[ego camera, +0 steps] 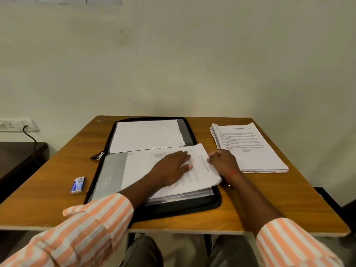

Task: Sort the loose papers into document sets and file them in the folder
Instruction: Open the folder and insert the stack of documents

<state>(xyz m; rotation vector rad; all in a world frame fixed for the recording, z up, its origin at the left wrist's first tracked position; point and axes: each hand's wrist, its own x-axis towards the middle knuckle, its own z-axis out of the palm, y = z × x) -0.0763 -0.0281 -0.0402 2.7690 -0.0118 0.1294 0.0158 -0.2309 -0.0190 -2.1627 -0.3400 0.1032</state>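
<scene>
Striped sleeves [92,228] frame the near edge of the table [269,199], where the black zip folder [192,208] lies open. My left hand [171,166] lies flat, fingers straight, pressing a set of papers [202,176] onto the folder's near half. My right hand [224,162] meets that set's right edge, its fingers [215,160] curled, pinching the sheets. Loose papers [252,151] sit stacked on the table to the right, apart from the folder. A small blue box [78,185] lies to its left.
</scene>
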